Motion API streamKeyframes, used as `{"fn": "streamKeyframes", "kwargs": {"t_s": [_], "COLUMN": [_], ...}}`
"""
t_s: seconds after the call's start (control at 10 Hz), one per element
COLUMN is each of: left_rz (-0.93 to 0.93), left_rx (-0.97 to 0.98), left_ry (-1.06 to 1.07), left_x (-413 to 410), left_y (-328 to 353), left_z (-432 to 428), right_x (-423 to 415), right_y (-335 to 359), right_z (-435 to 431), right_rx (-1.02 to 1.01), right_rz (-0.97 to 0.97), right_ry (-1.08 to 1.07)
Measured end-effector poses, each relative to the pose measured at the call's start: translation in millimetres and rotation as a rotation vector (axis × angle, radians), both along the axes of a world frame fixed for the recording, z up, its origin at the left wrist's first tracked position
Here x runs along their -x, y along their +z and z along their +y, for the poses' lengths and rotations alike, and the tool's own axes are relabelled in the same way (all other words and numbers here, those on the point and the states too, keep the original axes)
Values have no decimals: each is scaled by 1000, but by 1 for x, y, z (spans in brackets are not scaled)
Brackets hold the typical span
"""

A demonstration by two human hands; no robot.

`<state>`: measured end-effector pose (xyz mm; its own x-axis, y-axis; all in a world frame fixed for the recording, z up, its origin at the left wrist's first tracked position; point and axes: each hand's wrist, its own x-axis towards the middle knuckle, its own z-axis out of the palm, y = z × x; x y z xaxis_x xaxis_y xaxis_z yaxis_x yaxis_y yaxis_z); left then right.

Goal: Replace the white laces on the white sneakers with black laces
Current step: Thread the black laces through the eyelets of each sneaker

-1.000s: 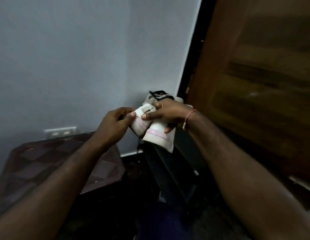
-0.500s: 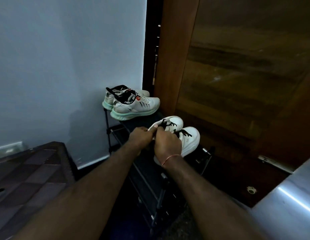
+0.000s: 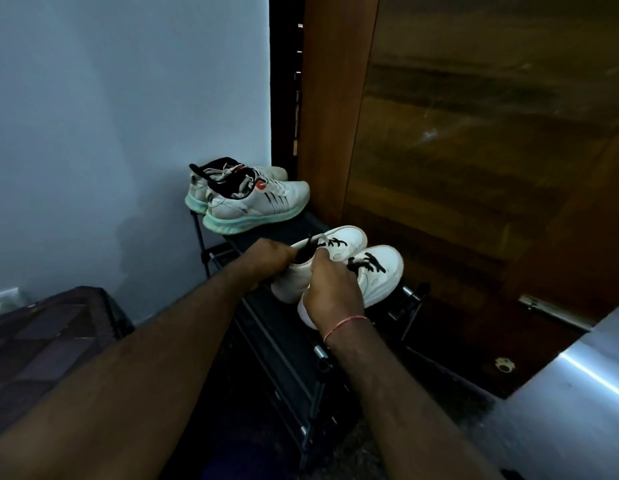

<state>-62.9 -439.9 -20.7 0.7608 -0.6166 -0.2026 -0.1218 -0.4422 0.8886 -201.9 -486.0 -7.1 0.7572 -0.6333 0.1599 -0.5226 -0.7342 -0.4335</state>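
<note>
Both hands grip the two white sneakers (image 3: 380, 271) by their heel ends. The left hand (image 3: 266, 259) curls its fingers and pinches one collar. The right hand (image 3: 330, 289) wraps over the heels, its fingertips hidden. The toes point away from the fingers, on the shoe rack (image 3: 277, 323). The step looks like setting them down: lower both level, soles flat, then let go. Black laces (image 3: 365, 263) run through both. Count: two white sneakers, two green-soled trainers (image 3: 256, 202) beyond the fingers, one rack.
</note>
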Motion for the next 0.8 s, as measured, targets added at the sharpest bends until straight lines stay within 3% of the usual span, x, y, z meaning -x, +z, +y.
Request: {"fn": "streamKeyframes", "kwargs": {"t_s": [0.3, 0.6, 0.7, 0.8], "left_rz": [-253, -240, -281, -342], "left_rx": [-73, -8, -122, -219], "left_ry": [-168, -101, -127, -166], "left_x": [-11, 18, 24, 27], "left_y": [0, -17, -21, -23], "left_z": [-3, 5, 30, 63], "right_x": [-7, -1, -1, 2], "right_y": [-6, 2, 9, 23], "right_z": [-2, 5, 15, 26], "right_rx": [-77, -67, 20, 170], "right_rz": [13, 69, 196, 193], "right_ry": [19, 43, 41, -11]}}
